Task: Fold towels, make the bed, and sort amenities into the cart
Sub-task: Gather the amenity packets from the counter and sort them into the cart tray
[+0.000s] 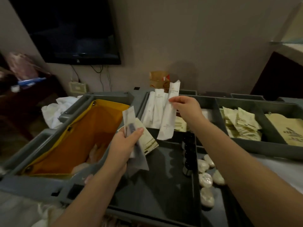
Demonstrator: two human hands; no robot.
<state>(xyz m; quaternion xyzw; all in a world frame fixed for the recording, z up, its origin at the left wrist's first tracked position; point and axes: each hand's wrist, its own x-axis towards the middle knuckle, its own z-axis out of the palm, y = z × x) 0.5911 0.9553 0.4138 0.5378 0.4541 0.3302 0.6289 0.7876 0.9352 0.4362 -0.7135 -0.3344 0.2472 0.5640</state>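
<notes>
R hand (185,107) pinched a long white packet (166,122) btwn thumb & fingertips, above the cart (155,185) tray, just beside more white packets (155,107) standing in a rear compartment. L hand (126,146) gripped a bunch of sachets (148,138), next to the yellow bag (85,128).

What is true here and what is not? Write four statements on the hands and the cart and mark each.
1. The right hand pinches a long white packet. True.
2. The left hand is empty. False: the left hand holds several packets.
3. The round soaps lie on the floor. False: the round soaps lie in a compartment of the cart.
4. The television is dark. True.
</notes>
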